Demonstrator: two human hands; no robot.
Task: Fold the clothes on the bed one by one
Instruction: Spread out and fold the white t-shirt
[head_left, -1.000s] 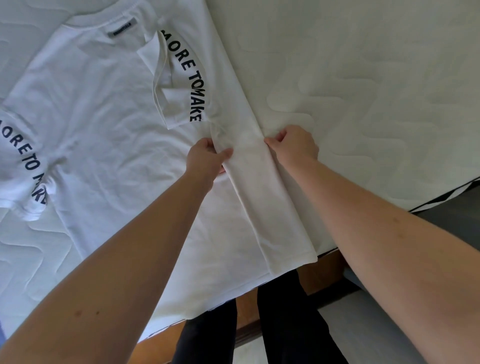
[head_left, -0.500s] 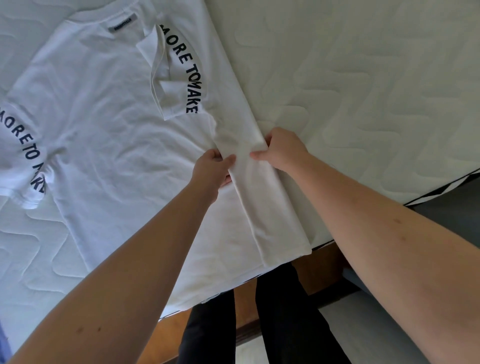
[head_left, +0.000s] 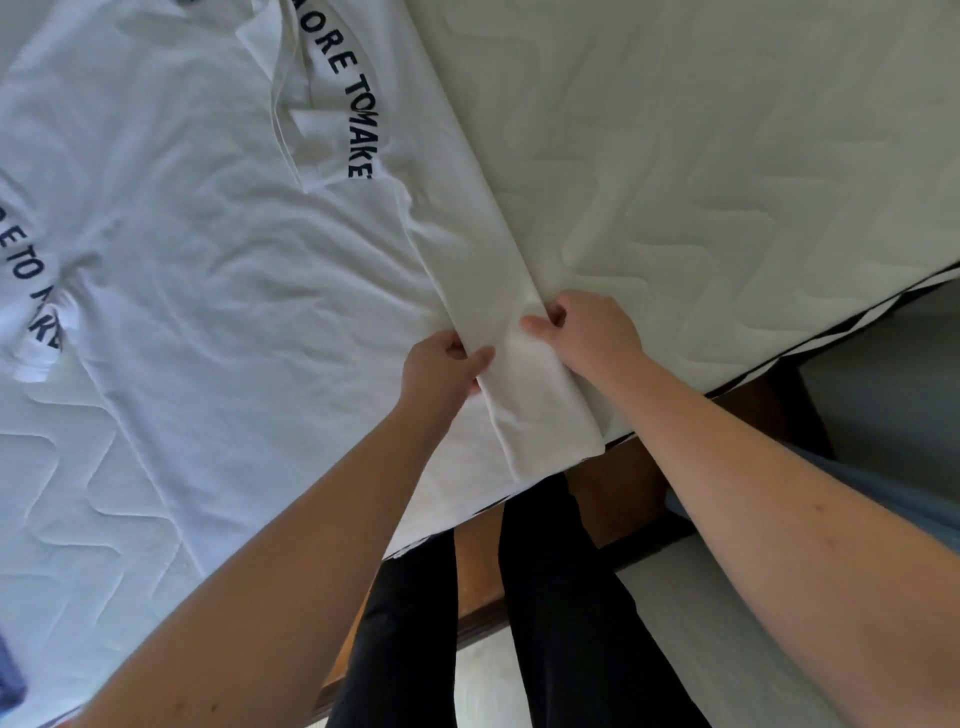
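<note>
Two hands pinch a folded side strip of a white T-shirt (head_left: 208, 249): left hand (head_left: 441, 371) on its inner edge, right hand (head_left: 587, 335) on its outer edge, near the bed's (head_left: 701, 156) near edge.

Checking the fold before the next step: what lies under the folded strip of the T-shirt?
The folded strip lies on the T-shirt body, which rests on the mattress. Left hand and right hand pinch its edges. The layers beneath are covered.
</note>
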